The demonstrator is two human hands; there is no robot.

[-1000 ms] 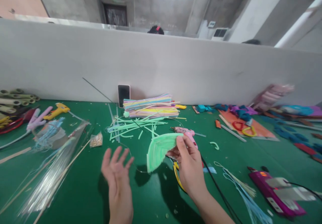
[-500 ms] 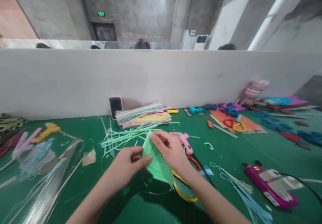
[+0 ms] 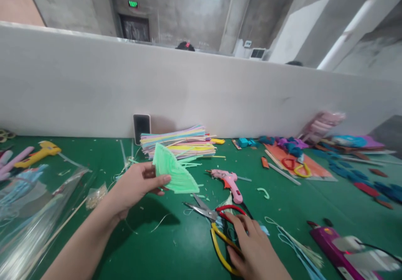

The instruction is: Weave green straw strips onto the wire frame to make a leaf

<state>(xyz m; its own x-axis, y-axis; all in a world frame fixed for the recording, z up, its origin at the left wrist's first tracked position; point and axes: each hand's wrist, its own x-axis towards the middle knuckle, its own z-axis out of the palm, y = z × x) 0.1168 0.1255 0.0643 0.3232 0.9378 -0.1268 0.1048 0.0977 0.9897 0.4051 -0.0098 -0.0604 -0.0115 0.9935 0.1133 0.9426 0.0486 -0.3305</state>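
Observation:
My left hand [image 3: 144, 183] pinches a light green, fuzzy, ribbed fan-shaped piece [image 3: 172, 172] between thumb and fingers, raised above the table. Lower right, my right hand [image 3: 251, 240] is closed on the handles of a pair of scissors [image 3: 211, 215], one loop red and one yellow. Their blades stand apart and point left, below the green piece. Behind the scissors lies a pink glue gun [image 3: 230, 181]. A bundle of pastel pipe cleaners [image 3: 179, 141] rests beyond the green piece, partly hidden by it.
A phone [image 3: 142, 128] leans on the white partition [image 3: 94, 91]. To the left lie a yellow glue gun [image 3: 39, 153] and clear plastic wrapping [image 3: 47, 229]. On the right are a purple power strip [image 3: 329, 246], blue strands [image 3: 301, 250] and an orange sheet [image 3: 317, 172].
My right hand has let go of the green piece and moved down right onto the scissors. My left hand has carried the piece left and upward, its flat side now showing.

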